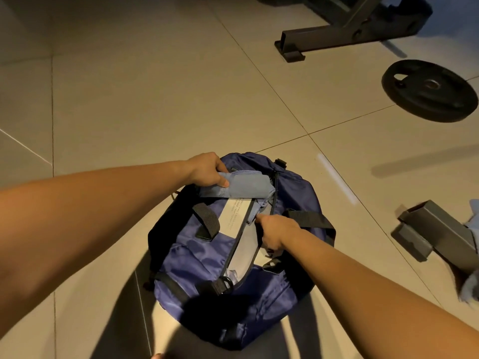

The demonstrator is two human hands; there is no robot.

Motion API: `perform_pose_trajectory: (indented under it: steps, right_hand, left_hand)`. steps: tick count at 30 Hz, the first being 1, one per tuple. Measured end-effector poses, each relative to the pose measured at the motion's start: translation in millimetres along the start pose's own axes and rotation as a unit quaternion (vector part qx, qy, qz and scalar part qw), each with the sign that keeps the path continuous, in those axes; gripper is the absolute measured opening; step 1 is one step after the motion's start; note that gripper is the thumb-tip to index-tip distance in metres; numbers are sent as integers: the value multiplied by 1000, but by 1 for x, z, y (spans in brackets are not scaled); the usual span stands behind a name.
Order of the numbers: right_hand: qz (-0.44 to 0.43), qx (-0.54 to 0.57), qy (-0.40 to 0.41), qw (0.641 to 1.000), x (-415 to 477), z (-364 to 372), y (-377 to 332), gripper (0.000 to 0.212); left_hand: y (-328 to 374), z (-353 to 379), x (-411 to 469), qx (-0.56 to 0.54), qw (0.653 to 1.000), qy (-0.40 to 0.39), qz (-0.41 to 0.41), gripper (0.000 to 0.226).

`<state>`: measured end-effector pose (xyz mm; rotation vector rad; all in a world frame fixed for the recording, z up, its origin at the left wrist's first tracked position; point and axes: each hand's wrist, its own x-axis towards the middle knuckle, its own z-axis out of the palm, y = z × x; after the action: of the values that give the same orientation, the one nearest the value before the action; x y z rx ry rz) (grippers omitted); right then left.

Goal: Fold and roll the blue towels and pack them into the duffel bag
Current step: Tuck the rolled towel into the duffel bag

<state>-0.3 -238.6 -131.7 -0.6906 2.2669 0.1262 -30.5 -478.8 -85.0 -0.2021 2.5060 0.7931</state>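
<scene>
A navy duffel bag (202, 257) with black straps lies on the tiled floor, its zip open and a pale grey lining showing. My left hand (206, 169) grips a rolled light blue towel (247, 187) at its left end, holding it over the far end of the bag's opening. My right hand (276, 232) grips the right edge of the opening beside the zip and holds it apart. A loose corner of the towel hangs down into the opening just left of my right hand.
A black weight plate (429, 90) lies on the floor at the right. A dark bench frame (344, 35) stands at the top right. A grey metal foot (438, 230) sits at the right edge, with light blue cloth (470, 288) beside it.
</scene>
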Motion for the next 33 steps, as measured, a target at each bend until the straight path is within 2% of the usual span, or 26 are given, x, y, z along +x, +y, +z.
perform_pose_trajectory:
  steps: [3, 6, 7, 10, 12, 15, 22, 29, 33]
  right_hand:
    - [35, 140, -21, 989, 10, -6, 6, 47]
    - [89, 287, 6, 954, 15, -4, 11, 16]
    - [107, 306, 28, 945, 16, -2, 11, 14]
    - [167, 302, 90, 934, 15, 6, 9, 42]
    - [193, 270, 98, 938, 10, 10, 5, 47]
    - [213, 239, 79, 944, 9, 20, 3, 47]
    - [235, 324, 89, 912, 14, 34, 11, 38]
    - [197, 350, 103, 910, 13, 36, 12, 26]
    - [143, 355, 163, 909, -5, 20, 11, 20]
  left_hand:
    - [-1, 1, 0, -12, 1000, -4, 5, 27]
    - [-3, 1, 0, -15, 1000, -3, 4, 27]
    - [-4, 2, 0, -15, 1000, -2, 4, 27]
    - [-6, 3, 1, -22, 1000, -4, 7, 27]
    - [-8, 3, 1, -38, 999, -7, 8, 27]
    - [-9, 5, 2, -53, 998, -13, 11, 28]
    - [-13, 6, 4, -84, 996, -20, 6, 26]
    - [-9, 7, 1, -63, 998, -20, 12, 28]
    - [-7, 4, 0, -57, 998, -19, 12, 29]
